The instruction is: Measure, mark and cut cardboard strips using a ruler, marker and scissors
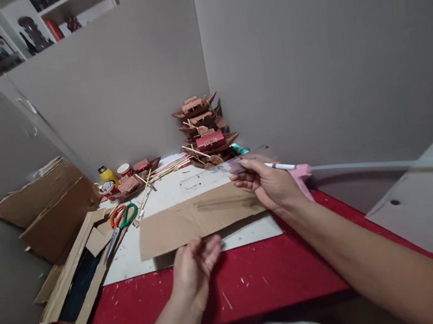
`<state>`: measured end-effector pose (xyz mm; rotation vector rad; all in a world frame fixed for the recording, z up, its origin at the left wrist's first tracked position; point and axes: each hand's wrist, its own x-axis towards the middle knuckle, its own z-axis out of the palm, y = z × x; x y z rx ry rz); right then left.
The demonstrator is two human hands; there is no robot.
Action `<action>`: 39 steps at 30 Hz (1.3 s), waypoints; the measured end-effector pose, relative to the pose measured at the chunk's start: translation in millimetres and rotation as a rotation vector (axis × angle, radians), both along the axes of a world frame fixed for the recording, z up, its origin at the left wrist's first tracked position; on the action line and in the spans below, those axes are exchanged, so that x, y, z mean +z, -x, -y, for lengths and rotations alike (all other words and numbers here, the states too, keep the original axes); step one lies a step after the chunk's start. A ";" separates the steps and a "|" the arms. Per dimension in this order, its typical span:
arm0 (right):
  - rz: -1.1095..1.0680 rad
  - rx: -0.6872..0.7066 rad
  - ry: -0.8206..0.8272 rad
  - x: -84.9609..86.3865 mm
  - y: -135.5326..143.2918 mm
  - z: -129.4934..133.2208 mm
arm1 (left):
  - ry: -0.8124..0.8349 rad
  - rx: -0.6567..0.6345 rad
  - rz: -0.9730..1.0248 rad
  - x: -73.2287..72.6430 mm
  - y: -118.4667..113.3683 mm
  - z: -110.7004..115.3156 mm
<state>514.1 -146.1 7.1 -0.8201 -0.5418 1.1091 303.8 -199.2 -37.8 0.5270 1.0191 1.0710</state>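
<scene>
A flat piece of brown cardboard (176, 222) lies tilted over a white board (124, 262), its front edge raised with a shadow beneath. My left hand (194, 270) is at that front edge, palm turned up and fingers stretched loosely; whether it touches the cardboard is unclear. Above the cardboard's right end, my right hand (268, 179) is closed on a clear plastic ruler (221, 169). A white pen (282, 166) is also in that hand, sticking out to the right. The ruler's far part is blurred.
Scissors (117, 229) with orange and green handles rest on cardboard strips at left. Cardboard sheets (55, 197) lean behind them. Thin sticks (170, 166), paper cups (124, 169) and a yellow bottle (106, 174) stand near stacked model boats (202, 127). Red cloth (255, 283) covers the table.
</scene>
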 end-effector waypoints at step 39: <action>0.265 0.215 0.381 -28.0 38.3 18.0 | -0.975 -0.338 -0.886 3.2 110.2 -33.4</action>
